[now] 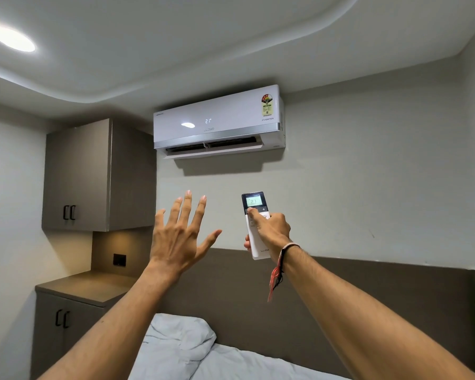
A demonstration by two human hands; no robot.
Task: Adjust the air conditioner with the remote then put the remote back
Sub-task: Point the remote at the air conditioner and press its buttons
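A white wall air conditioner [218, 120] hangs high on the wall, its flap open and its front display reading 21. Below it, my right hand [272, 229] grips a white remote [255, 237] with a dark top, held upright and pointed at the unit. The remote's lit screen also reads 21, and my thumb rests on a button just under the screen. My left hand [180, 234] is raised beside it, palm toward the wall, fingers spread and holding nothing. A red thread bracelet circles my right wrist.
A brown wall cabinet [93, 176] hangs at the left above a low cabinet with a countertop [85, 287]. A brown headboard [231, 286] runs along the wall. A bed with a white pillow [176, 341] lies beneath my arms. A round ceiling light [13, 38] glows upper left.
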